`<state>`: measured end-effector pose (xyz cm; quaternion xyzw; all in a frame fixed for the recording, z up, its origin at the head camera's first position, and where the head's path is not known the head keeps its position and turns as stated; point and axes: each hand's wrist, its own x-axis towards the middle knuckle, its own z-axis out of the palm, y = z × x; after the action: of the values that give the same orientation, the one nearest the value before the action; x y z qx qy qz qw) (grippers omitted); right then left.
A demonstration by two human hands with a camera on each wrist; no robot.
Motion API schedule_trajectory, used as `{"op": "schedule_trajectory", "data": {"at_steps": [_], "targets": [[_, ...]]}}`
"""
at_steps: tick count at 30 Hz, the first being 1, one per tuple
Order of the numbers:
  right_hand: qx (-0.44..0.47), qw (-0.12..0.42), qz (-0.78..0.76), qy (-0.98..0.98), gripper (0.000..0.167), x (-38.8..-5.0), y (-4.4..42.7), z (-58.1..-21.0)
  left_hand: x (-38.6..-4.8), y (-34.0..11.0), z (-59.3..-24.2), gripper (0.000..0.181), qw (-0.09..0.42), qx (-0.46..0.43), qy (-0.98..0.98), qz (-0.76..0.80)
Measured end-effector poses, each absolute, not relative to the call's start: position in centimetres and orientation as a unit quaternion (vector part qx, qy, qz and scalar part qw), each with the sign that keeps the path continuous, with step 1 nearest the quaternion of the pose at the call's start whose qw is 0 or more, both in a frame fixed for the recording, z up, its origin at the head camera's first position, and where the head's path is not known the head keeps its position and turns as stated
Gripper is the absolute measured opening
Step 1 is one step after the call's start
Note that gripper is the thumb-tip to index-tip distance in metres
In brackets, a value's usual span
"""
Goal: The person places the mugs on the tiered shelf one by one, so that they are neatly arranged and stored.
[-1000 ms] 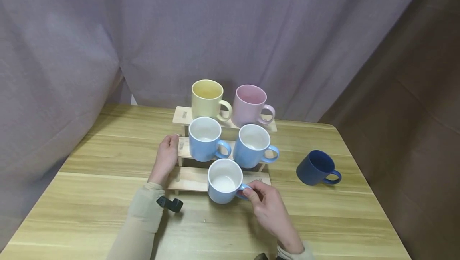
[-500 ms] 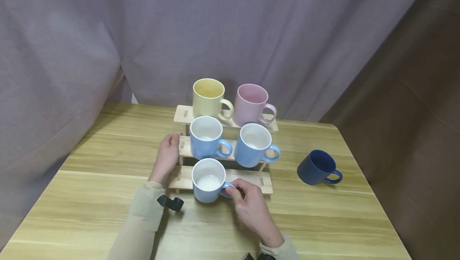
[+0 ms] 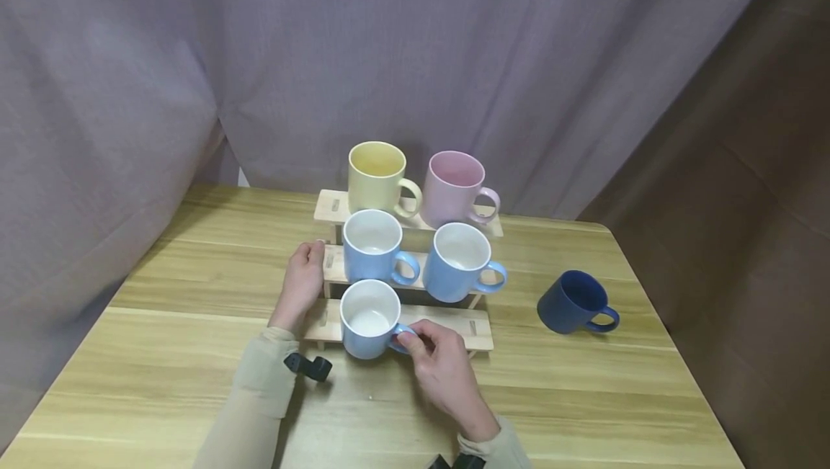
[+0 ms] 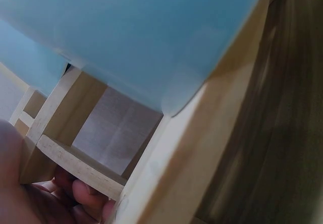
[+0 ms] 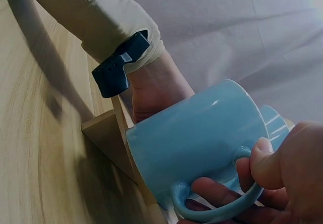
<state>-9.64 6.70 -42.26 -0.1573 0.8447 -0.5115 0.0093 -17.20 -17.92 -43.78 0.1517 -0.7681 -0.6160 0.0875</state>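
My right hand [image 3: 444,368] pinches the handle of a light blue mug [image 3: 366,336] with a white inside. In the right wrist view the fingers [image 5: 217,191] pass through the handle [image 5: 222,214] and the thumb lies on top. The mug stands upright at the lowest step of a three-step wooden rack [image 3: 447,319], left of its middle. At the rack's left side, my left hand [image 3: 301,282] holds the middle step's end. The left wrist view shows its fingers [image 4: 88,196] curled around a wooden support [image 4: 75,166], partly hidden behind it.
Two more light blue mugs [image 3: 371,261] stand on the middle step. On the top step are a yellow mug [image 3: 371,194] and a pink mug [image 3: 447,199]. A dark blue mug [image 3: 567,307] sits on the wooden table [image 3: 583,397] at the right. Grey curtain [image 3: 415,58] hangs behind.
My right hand has moved the light blue mug left along the lowest step, then slightly back toward the middle step. The left hand has stayed at the rack.
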Motion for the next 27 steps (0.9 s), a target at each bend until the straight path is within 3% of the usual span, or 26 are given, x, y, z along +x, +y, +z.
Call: {"op": "schedule_trajectory", "data": {"at_steps": [27], "targets": [[-0.116,0.002,-0.533,0.838,0.013,-9.57,6.09,-41.97,-17.23,-17.89,-43.76,0.045,0.081,0.153,-0.774,-0.609]]}}
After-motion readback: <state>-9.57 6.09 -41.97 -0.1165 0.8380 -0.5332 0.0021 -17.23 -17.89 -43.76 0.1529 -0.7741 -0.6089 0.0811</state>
